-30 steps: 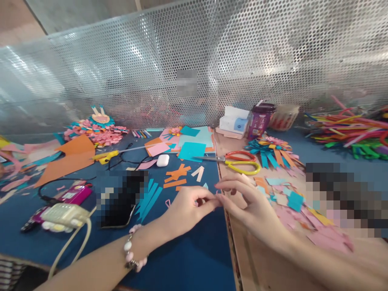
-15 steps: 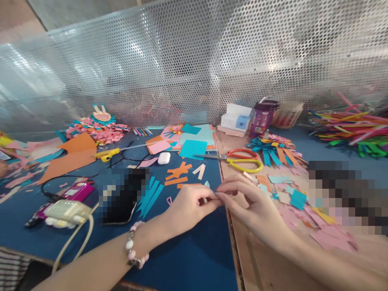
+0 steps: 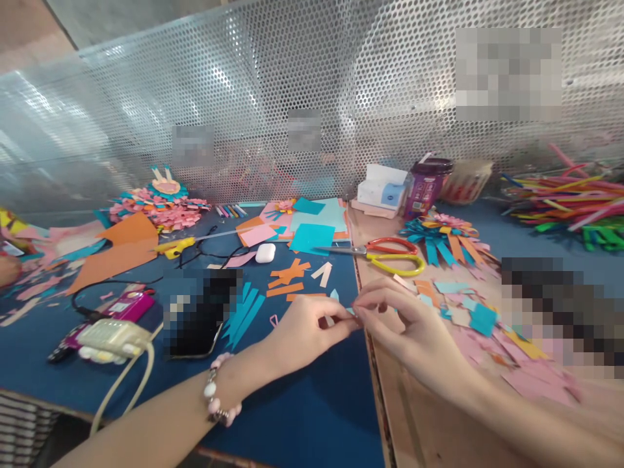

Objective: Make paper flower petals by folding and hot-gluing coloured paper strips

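though barely shifted since earlier, pinching left fingers (image 3: 341,330) and right fingers (image 3: 376,329) narrowly over blue-and-tan desk (image 3: 312,422), facing perforated metal screen (image 3: 292,78).

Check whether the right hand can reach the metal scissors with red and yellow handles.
Likely yes: the scissors lie uncovered just beyond the right hand, though it's touching the left hand.
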`<state>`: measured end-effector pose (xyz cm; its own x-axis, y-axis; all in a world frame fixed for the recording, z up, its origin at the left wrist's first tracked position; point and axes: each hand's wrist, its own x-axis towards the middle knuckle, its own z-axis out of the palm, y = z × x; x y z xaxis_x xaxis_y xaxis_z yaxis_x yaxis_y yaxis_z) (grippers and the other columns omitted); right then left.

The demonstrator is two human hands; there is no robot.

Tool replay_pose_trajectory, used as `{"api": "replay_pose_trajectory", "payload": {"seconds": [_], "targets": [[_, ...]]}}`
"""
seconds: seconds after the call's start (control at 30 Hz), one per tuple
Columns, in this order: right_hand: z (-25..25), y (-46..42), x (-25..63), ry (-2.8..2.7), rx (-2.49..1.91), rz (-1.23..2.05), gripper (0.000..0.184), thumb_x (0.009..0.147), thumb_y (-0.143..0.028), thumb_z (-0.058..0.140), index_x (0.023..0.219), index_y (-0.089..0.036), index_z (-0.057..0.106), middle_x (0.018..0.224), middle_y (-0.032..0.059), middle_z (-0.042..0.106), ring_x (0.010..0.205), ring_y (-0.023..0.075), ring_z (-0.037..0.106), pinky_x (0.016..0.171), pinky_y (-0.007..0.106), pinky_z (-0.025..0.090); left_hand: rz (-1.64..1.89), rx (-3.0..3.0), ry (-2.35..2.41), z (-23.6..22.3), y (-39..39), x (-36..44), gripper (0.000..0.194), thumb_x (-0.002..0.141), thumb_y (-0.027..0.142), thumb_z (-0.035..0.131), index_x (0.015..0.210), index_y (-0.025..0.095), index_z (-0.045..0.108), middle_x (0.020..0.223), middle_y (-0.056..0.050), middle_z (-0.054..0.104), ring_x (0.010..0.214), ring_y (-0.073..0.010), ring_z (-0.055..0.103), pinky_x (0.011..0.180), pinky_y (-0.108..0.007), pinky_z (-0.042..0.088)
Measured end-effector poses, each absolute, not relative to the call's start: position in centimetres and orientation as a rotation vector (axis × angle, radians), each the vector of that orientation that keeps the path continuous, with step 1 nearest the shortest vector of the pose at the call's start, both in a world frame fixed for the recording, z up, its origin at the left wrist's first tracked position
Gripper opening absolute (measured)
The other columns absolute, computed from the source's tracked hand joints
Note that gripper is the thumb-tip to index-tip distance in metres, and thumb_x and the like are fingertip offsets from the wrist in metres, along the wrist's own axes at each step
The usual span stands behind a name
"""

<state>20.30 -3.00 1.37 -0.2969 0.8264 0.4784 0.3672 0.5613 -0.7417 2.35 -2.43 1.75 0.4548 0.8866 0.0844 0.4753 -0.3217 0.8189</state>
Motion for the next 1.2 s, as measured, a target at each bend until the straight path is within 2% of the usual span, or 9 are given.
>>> {"api": "replay_pose_trajectory", "payload": {"seconds": [0.27, 0.47, 0.63, 0.83, 1.2], "targets": [[0.91, -2.99, 20.28, -1.921, -0.986, 0.607, 0.006, 0.084, -0.025, 0.058, 0.089, -0.024, 0.061, 0.092, 0.0028, 0.061, 0.083, 0.0159, 0.055, 0.070, 0.030, 0.048, 0.705, 1.921, 1.119, 1.73, -2.42, 2.26, 0.030, 0.086, 0.037, 0.053, 0.071, 0.015, 0.065, 0.067, 0.000, 0.055, 0.055, -0.0092, 0.050, 0.053, -0.021, 0.039], [1.02, -3.13, 20.20, -1.885, -1.050, 0.657, 0.012, 0.085, -0.028, 0.058, 0.097, -0.024, 0.059, 0.089, 0.0016, 0.060, 0.075, 0.0138, 0.053, 0.067, 0.028, 0.047, 0.714, 1.921, 1.108, 1.70, -2.39, 2.25, 0.029, 0.087, 0.037, 0.053, 0.074, 0.014, 0.067, 0.070, -0.001, 0.058, 0.056, -0.0089, 0.049, 0.054, -0.021, 0.038], [1.00, -3.01, 20.19, -1.905, -1.022, 0.759, 0.009, 0.087, -0.028, 0.055, 0.088, -0.023, 0.062, 0.090, 0.0017, 0.060, 0.079, 0.0138, 0.055, 0.069, 0.028, 0.046, 0.729, 1.962, 1.076, 2.02, -2.47, 2.24, 0.029, 0.087, 0.033, 0.053, 0.069, 0.014, 0.066, 0.065, 0.000, 0.055, 0.060, -0.0093, 0.049, 0.056, -0.021, 0.037], [1.12, -3.02, 20.25, -1.886, -1.003, 0.798, 0.016, 0.089, -0.027, 0.053, 0.079, -0.021, 0.064, 0.087, 0.0023, 0.059, 0.082, 0.0140, 0.057, 0.072, 0.027, 0.046, 0.717, 1.936, 1.078, 1.88, -2.46, 2.24, 0.025, 0.085, 0.033, 0.057, 0.072, 0.014, 0.067, 0.065, 0.001, 0.056, 0.058, -0.0088, 0.050, 0.055, -0.020, 0.038], [0.96, -3.28, 20.45, -1.921, -0.954, 0.621, 0.017, 0.087, -0.022, 0.054, 0.078, -0.020, 0.069, 0.088, 0.0042, 0.058, 0.081, 0.0139, 0.057, 0.073, 0.028, 0.047, 0.705, 1.937, 1.071, 1.61, -2.42, 2.35, 0.025, 0.084, 0.034, 0.058, 0.073, 0.014, 0.068, 0.065, 0.001, 0.058, 0.059, -0.0089, 0.051, 0.055, -0.020, 0.038]]}}
